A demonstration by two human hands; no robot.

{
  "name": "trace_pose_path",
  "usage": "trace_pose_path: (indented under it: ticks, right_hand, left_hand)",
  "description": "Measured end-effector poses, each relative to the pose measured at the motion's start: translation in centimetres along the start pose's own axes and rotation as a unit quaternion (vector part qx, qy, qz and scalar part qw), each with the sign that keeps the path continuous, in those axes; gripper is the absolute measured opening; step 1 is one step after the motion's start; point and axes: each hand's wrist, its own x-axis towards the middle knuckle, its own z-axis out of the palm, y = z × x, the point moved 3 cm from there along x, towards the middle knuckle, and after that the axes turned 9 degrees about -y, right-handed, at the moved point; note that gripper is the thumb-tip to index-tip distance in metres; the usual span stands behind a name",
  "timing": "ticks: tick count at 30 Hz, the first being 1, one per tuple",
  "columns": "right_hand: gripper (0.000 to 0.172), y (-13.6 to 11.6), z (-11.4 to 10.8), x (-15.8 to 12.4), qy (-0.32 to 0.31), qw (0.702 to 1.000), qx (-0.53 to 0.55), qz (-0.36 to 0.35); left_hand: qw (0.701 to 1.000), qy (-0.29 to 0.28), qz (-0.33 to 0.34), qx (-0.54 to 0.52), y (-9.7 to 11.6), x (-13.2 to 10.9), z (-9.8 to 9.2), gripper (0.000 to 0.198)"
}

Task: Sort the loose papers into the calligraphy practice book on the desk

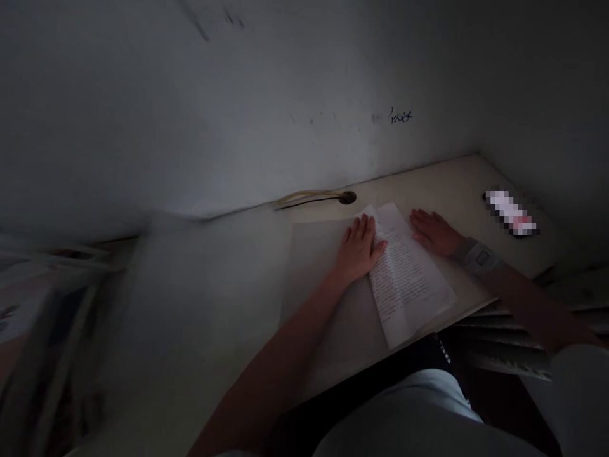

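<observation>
White paper (404,273), rows of small text, lies on the pale table (450,181), partly under the left hand (359,249) and extending toward the right hand (436,233). Left hand: palm down, fingers extended on the paper's left part, nothing gripped. Right hand: flattened, holding nothing, just beside the paper's right edge; contact unclear. Lit phone (511,212) right of the right hand. Cable hole (348,198) beyond left fingertips.
</observation>
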Motion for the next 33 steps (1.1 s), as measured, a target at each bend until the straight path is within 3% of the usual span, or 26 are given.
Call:
trace_pose_path:
  ticks: [6,15,22,33]
  right_hand:
    - [0.063,0.8,-0.4,1.2,-0.004,1.000,-0.025,-0.005]
    - [0.059,1.3,-0.3,3.7,0.000,0.999,-0.039,-0.009]
    - [0.064,1.2,-0.1,3.6,0.019,1.000,-0.008,0.008]
    - [0.071,1.7,0.0,3.8,0.024,1.000,0.004,0.003]
  left_hand:
    - [0.998,-0.036,-0.014,0.054,-1.2,-1.0,-0.5,0.061]
    - [0.983,-0.159,0.006,0.095,2.3,1.7,-1.3,0.085]
    - [0.982,-0.154,0.037,0.107,1.9,1.5,-0.8,0.087]
    - [0.986,-0.132,0.063,0.083,3.3,2.6,0.0,0.086]
